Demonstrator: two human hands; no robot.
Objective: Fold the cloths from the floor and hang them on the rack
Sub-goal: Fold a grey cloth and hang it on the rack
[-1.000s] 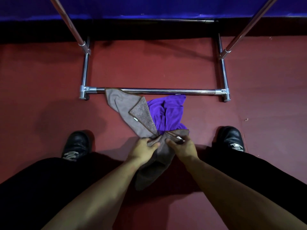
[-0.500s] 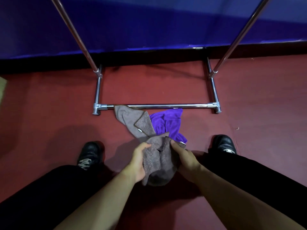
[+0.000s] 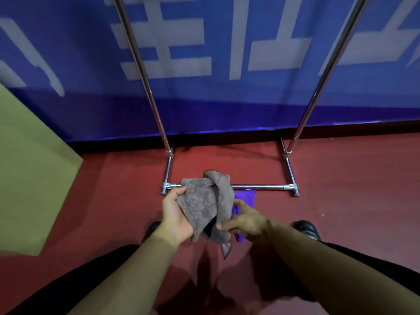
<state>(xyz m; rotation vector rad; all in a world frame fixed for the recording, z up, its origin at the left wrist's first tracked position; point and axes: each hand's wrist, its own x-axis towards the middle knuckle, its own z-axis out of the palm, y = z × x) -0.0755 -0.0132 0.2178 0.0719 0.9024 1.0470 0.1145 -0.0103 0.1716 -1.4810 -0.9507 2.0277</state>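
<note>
Left hand (image 3: 176,215) and right hand (image 3: 246,220) each grip an edge of the bunched grey cloth (image 3: 205,201), lifted before the rack (image 3: 256,187); purple cloth (image 3: 246,197) lies beside its base bar.

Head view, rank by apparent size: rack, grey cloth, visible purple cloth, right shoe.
1. rack
2. grey cloth, held up near the camera
3. and 4. purple cloth and right shoe: both partly hidden, no ranking.
</note>
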